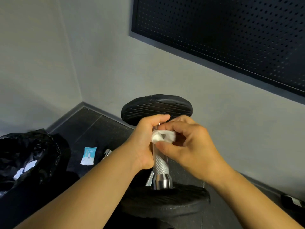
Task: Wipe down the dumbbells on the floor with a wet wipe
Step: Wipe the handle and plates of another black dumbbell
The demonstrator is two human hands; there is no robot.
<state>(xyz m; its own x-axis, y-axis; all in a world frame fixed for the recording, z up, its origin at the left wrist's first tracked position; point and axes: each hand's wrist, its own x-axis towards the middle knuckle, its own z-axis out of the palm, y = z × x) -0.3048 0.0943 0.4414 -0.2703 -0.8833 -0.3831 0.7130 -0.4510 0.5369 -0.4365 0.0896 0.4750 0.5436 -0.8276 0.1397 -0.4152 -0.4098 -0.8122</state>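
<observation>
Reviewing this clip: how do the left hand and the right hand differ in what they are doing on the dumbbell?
The left hand wraps round the bare chrome handle; the right hand pinches a bunched white wipe against it. The left hand uses a full grip, the right hand only thumb and fingertips. Both sit high on the handle, near the far black head.

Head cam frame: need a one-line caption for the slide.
Left hand grips the upright dumbbell by its handle while the right hand pinches a wet wipe around it.
</observation>
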